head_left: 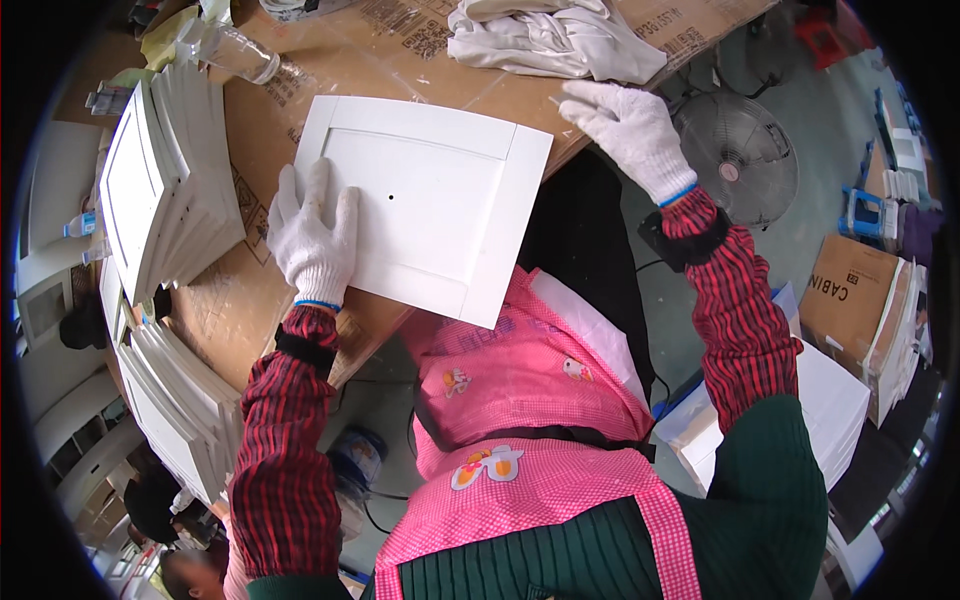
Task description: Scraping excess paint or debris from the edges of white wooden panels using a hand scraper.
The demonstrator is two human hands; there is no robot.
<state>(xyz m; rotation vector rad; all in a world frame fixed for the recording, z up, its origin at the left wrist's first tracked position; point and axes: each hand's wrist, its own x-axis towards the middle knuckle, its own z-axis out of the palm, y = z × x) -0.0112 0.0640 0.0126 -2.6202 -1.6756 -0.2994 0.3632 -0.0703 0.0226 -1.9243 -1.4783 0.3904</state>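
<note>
white panel pinned flat at the tabletop's near edge

the left hand (312,240), in a white knit glove, lies flat on a white framed panel (425,205), fingers spread apart and pressing on its left side rather than gripping. the panel rests on the cardboard-covered tabletop (330,75), its lower right corner hanging out past the near edge toward the pink apron (520,400). a small dark hole shows near the panel's middle.

the right hand (625,125) is raised off the panel, at the tabletop's right edge just below a heap of white cloth (550,35). its fingers are loosely together and slightly curled; whether they pinch something small cannot be told.

judging from this, the panel is being held steady for inspection or wiping, with the right hand away at the cloth. the next move would seem to call for the left hand's pressure, since the overhanging corner could tip.

stacks of similar white panels (160,190) stand along the tabletop's left edge, and a clear bottle (235,52) lies near the far left corner.
</note>
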